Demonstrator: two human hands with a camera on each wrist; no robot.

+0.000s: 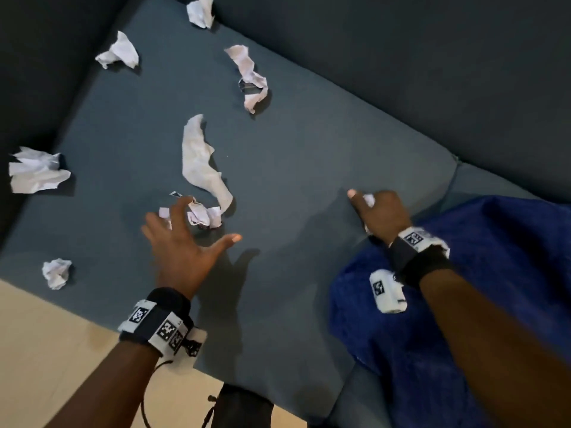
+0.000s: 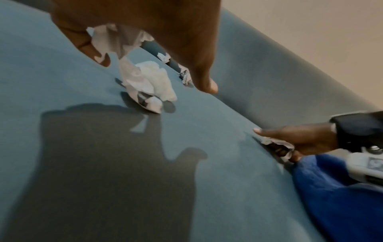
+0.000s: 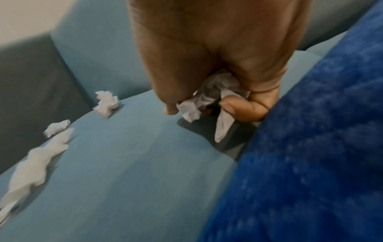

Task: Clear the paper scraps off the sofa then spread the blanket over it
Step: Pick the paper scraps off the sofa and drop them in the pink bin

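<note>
Several crumpled white paper scraps lie on the dark teal sofa seat [image 1: 293, 168]. My left hand [image 1: 204, 230] hovers with fingers spread over a small crumpled scrap [image 1: 204, 215] [image 2: 153, 81], just touching it at the fingertips. A long twisted scrap [image 1: 200, 159] lies right behind it. My right hand [image 1: 370, 205] grips a wad of paper scraps [image 1: 369, 199] [image 3: 215, 91] in its curled fingers, low over the seat beside the blanket. The bunched blue blanket [image 1: 463, 304] [image 3: 311, 147] is heaped on the right part of the sofa, under my right forearm.
More scraps lie at the back [image 1: 251, 78], back left [image 1: 119, 52], by the backrest [image 1: 200, 10], the left armrest [image 1: 35, 169] and the front edge [image 1: 57, 273]. The backrest [image 1: 401, 72] runs behind. The beige floor [image 1: 46, 335] lies in front.
</note>
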